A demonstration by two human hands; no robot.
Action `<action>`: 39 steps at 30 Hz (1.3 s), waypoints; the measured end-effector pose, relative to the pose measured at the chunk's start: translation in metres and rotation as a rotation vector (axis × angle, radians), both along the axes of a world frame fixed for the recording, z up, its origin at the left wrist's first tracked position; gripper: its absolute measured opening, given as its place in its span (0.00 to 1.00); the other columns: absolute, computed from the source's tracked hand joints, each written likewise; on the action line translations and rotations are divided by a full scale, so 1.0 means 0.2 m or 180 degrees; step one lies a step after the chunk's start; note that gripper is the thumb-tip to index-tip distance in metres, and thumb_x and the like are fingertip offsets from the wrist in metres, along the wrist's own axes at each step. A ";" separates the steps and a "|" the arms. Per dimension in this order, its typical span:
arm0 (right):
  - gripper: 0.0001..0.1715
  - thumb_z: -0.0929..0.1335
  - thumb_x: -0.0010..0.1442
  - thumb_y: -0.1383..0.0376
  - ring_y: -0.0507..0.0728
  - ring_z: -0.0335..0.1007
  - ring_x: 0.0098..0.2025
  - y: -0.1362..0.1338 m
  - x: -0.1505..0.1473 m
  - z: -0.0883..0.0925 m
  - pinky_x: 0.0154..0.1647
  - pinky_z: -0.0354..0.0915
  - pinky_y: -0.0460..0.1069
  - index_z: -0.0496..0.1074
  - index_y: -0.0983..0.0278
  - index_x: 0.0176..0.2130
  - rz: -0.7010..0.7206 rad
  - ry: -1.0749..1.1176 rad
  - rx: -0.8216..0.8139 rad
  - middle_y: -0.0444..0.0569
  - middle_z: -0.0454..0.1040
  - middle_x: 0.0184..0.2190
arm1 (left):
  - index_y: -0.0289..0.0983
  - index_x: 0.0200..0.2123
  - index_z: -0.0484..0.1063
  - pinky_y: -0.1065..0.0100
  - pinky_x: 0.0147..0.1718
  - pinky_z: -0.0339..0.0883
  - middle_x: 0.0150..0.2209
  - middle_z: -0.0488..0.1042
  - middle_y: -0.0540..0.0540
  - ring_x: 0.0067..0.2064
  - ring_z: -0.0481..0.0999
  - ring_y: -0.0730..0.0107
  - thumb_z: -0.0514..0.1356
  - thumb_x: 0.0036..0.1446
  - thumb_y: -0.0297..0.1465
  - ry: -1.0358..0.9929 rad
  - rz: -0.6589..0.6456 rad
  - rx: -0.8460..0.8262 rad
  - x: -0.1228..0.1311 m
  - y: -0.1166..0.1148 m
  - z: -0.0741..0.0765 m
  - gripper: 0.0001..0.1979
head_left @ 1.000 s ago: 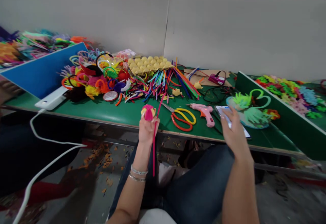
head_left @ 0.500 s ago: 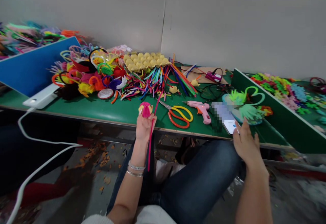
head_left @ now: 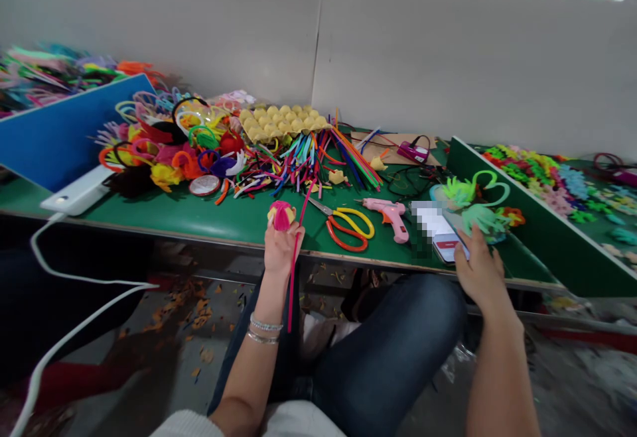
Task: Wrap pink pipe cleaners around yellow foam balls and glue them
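My left hand [head_left: 280, 251] is closed around a pink and yellow fuzzy craft piece [head_left: 281, 217] just past the table's front edge. A long pink pipe cleaner [head_left: 292, 284] runs down beside the same hand, held in its fingers. My right hand [head_left: 480, 270] has its fingers apart at the right edge of a lit phone [head_left: 446, 247]; whether a fingertip touches the phone I cannot tell. Just beyond that hand lie green pipe-cleaner swans [head_left: 482, 217]. A pink glue gun [head_left: 391, 214] and scissors with yellow and orange handles [head_left: 344, 228] lie between my hands.
Finished colourful pipe-cleaner pieces [head_left: 172, 148] pile up at left near a blue divider [head_left: 74, 128] and a white power strip [head_left: 77, 190]. Behind are a yellow egg tray [head_left: 283, 124] and loose pipe cleaners [head_left: 303, 158]. A green divider [head_left: 517, 225] stands at right.
The phone's screen now shows a different picture with a red patch. My right hand has shifted slightly relative to the phone. My left hand keeps its hold on the pink piece.
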State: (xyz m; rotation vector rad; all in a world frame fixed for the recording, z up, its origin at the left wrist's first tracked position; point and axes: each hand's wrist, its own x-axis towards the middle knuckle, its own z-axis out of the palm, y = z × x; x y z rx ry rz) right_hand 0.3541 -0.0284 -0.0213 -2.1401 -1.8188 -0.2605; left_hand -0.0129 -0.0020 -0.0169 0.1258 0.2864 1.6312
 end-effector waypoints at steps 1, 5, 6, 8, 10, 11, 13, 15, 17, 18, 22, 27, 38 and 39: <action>0.32 0.51 0.63 0.58 0.64 0.48 0.64 0.02 0.01 0.01 0.61 0.48 0.67 0.50 0.66 0.62 0.0021 0.0047 -0.0050 0.58 0.53 0.63 | 0.40 0.35 0.72 0.76 0.26 0.59 0.33 0.73 0.48 0.22 0.58 0.82 0.48 0.61 0.37 0.0001 -0.0012 0.0001 0.00 0.00 0.00 0.14; 0.31 0.51 0.63 0.58 0.64 0.47 0.64 0.09 0.03 0.06 0.61 0.49 0.65 0.55 0.66 0.61 0.0256 0.0146 -0.0252 0.55 0.48 0.65 | 0.41 0.35 0.72 0.76 0.26 0.59 0.33 0.73 0.49 0.22 0.58 0.82 0.48 0.60 0.38 0.0024 -0.0034 -0.0026 0.00 0.00 0.00 0.14; 0.31 0.51 0.63 0.58 0.65 0.48 0.64 0.10 0.03 0.07 0.61 0.50 0.65 0.54 0.66 0.61 0.0327 0.0109 -0.0284 0.55 0.48 0.65 | 0.41 0.35 0.72 0.76 0.26 0.59 0.33 0.73 0.49 0.22 0.58 0.82 0.48 0.61 0.38 0.0011 -0.0036 -0.0036 0.00 0.01 0.00 0.15; 0.31 0.51 0.63 0.58 0.66 0.49 0.63 0.12 0.03 0.09 0.59 0.52 0.65 0.54 0.66 0.62 0.0448 -0.0009 -0.0321 0.55 0.46 0.65 | 0.41 0.35 0.73 0.77 0.26 0.59 0.33 0.73 0.49 0.22 0.58 0.82 0.47 0.61 0.38 -0.0019 -0.0043 -0.0062 0.00 0.01 0.00 0.15; 0.31 0.52 0.62 0.59 0.67 0.51 0.63 0.14 0.03 0.10 0.58 0.54 0.66 0.53 0.66 0.62 0.0553 -0.0144 -0.0304 0.55 0.46 0.65 | 0.41 0.35 0.73 0.77 0.26 0.59 0.33 0.73 0.49 0.22 0.58 0.82 0.47 0.61 0.38 -0.0015 -0.0043 -0.0089 0.00 0.01 0.00 0.16; 0.31 0.52 0.62 0.59 0.67 0.52 0.62 0.15 0.03 0.10 0.57 0.55 0.66 0.52 0.65 0.63 0.0593 -0.0190 -0.0287 0.55 0.47 0.65 | 0.41 0.35 0.72 0.76 0.26 0.59 0.33 0.73 0.49 0.22 0.58 0.82 0.47 0.61 0.38 0.0005 -0.0033 -0.0098 -0.01 0.01 0.00 0.15; 0.32 0.52 0.62 0.60 0.65 0.53 0.62 0.16 0.03 0.10 0.58 0.56 0.64 0.49 0.65 0.64 0.0630 -0.0234 -0.0266 0.54 0.50 0.64 | 0.41 0.35 0.72 0.76 0.26 0.59 0.33 0.73 0.49 0.22 0.58 0.81 0.48 0.61 0.38 0.0061 -0.0014 -0.0108 -0.01 0.01 0.00 0.15; 0.32 0.52 0.62 0.60 0.63 0.52 0.63 0.17 0.04 0.09 0.59 0.56 0.61 0.48 0.64 0.64 0.0615 -0.0263 -0.0300 0.53 0.51 0.64 | 0.41 0.35 0.72 0.76 0.26 0.59 0.34 0.73 0.49 0.22 0.58 0.81 0.48 0.60 0.38 0.0092 -0.0005 -0.0090 0.00 0.01 0.00 0.14; 0.31 0.52 0.63 0.60 0.63 0.51 0.63 0.19 0.05 0.07 0.60 0.55 0.61 0.51 0.64 0.63 0.0581 -0.0307 -0.0361 0.53 0.49 0.65 | 0.41 0.35 0.72 0.76 0.26 0.59 0.33 0.73 0.49 0.22 0.58 0.81 0.48 0.60 0.38 0.0064 -0.0015 -0.0063 0.00 0.01 0.00 0.14; 0.31 0.52 0.63 0.60 0.63 0.51 0.63 0.20 0.05 0.07 0.60 0.54 0.61 0.53 0.64 0.62 0.0559 -0.0331 -0.0391 0.53 0.48 0.65 | 0.41 0.35 0.72 0.76 0.26 0.59 0.33 0.73 0.48 0.22 0.58 0.82 0.48 0.61 0.38 0.0035 -0.0026 -0.0058 0.00 0.01 0.00 0.15; 0.31 0.51 0.63 0.60 0.62 0.47 0.65 0.25 0.03 0.05 0.61 0.50 0.63 0.53 0.64 0.62 0.0459 -0.0421 -0.0587 0.54 0.46 0.65 | 0.41 0.34 0.72 0.77 0.25 0.59 0.33 0.73 0.48 0.22 0.58 0.82 0.46 0.61 0.38 -0.0032 -0.0019 -0.0075 0.00 0.00 0.01 0.16; 0.30 0.50 0.63 0.60 0.62 0.47 0.65 0.27 0.00 0.05 0.61 0.49 0.64 0.55 0.66 0.61 0.0480 -0.0416 -0.0666 0.55 0.48 0.65 | 0.40 0.34 0.72 0.76 0.25 0.59 0.32 0.72 0.49 0.22 0.58 0.82 0.48 0.61 0.38 -0.0018 -0.0029 0.0008 0.00 0.00 0.00 0.15; 0.34 0.50 0.62 0.59 0.63 0.46 0.65 0.10 0.05 0.04 0.62 0.48 0.64 0.45 0.68 0.65 0.0281 -0.0044 -0.0482 0.56 0.49 0.64 | 0.39 0.33 0.71 0.76 0.25 0.59 0.32 0.73 0.49 0.22 0.58 0.82 0.51 0.59 0.38 0.0079 -0.0022 0.0036 -0.01 0.01 -0.02 0.12; 0.35 0.50 0.62 0.58 0.63 0.47 0.65 0.09 0.06 0.02 0.62 0.48 0.65 0.44 0.68 0.65 0.0266 0.0012 -0.0501 0.56 0.52 0.63 | 0.39 0.33 0.71 0.76 0.25 0.59 0.32 0.73 0.48 0.22 0.58 0.81 0.51 0.59 0.39 0.0113 -0.0017 0.0009 -0.01 0.00 -0.02 0.13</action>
